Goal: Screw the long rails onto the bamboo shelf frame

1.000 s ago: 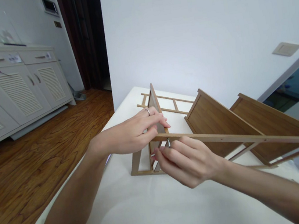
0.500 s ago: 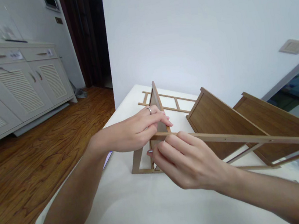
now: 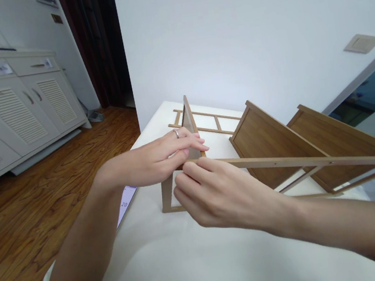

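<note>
A partly assembled wooden shelf rack stands on a white table. Its long side rail runs from my hands to the right edge. My left hand, palm down with a ring on one finger, lies across the near corner, its fingers stretched over the edge of the upright end panel. Just below that corner, my right hand is closed in a pinch against the rail's end. What it pinches is hidden behind the fingers. Two brown shelf boards slant between the rails.
A ladder-like wooden frame lies flat at the back of the table. Beside my left forearm is a phone with a lit screen. The wall rises behind the table; a white cabinet stands left across the wooden floor.
The view has shifted slightly, showing more of the phone. My right hand has turned a little, and the small pale thing at its fingertips is now hidden. My left hand stays on the corner.
</note>
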Available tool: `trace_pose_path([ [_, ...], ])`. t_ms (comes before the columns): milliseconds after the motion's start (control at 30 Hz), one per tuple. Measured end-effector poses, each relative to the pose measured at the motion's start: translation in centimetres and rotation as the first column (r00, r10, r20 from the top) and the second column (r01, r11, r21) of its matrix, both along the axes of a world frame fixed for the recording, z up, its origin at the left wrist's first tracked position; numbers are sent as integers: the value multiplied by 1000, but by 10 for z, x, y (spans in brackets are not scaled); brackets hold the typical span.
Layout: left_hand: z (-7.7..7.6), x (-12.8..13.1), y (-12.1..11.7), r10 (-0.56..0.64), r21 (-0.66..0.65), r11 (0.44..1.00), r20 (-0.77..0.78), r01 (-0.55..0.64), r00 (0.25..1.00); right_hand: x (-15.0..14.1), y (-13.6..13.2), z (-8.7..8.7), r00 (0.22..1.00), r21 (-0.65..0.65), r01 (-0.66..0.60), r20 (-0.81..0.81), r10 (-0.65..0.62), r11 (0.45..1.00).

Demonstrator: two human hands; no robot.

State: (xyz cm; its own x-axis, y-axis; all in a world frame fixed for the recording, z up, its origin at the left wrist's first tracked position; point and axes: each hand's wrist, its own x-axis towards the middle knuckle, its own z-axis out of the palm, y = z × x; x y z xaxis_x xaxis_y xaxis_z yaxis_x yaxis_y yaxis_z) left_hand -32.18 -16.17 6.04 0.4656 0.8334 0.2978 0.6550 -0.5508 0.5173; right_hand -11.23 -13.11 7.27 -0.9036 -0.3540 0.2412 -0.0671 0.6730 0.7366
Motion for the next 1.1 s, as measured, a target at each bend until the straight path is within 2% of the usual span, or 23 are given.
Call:
trace_pose_path([
  [200, -1, -14, 0, -51, -60, 997, -26, 50, 998, -5, -9, 1, 981, -1, 149, 123, -148, 989],
  [467, 6, -8, -11, 85, -62, 994, -75, -90, 994, 9, -34, -4, 969, -48, 244, -20, -245, 969],
  [633, 5, 0, -18, 150, 6, 989, -88, -150, 985, 10, -38, -13, 964, -80, 238, -106, -246, 968],
  [800, 3, 2, -22, 169, -24, 985, -105, -172, 980, 7, -35, -23, 963, -88, 206, -157, -218, 975],
  [1100, 3, 3, -25, 166, -54, 983, -127, -174, 978, 14, -30, -17, 970, -93, 217, -92, -226, 972],
])
